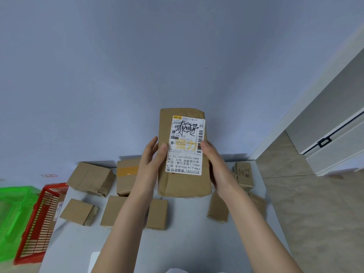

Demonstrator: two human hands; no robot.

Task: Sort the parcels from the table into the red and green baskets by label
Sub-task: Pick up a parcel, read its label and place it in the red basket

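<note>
I hold a tall brown cardboard parcel (pixel 167 180) upright above the table, its white shipping label (pixel 186 144) facing me with black scribble over the barcode. My left hand (pixel 151 160) grips its left edge, thumb on the front. My right hand (pixel 214 164) grips the right edge, thumb by the label. Several more brown parcels lie on the grey table (pixel 187 243) below, among them a large box (pixel 90 179) and a taped box (pixel 127 174). The red basket (pixel 42 223) stands left of the table with the green basket (pixel 13 211) beside it.
A parcel with a label (pixel 59 210) lies inside the red basket. Small parcels (pixel 244 175) sit at the table's right edge. A blue-grey wall rises behind the table. A tiled floor (pixel 315 213) and a white door are on the right.
</note>
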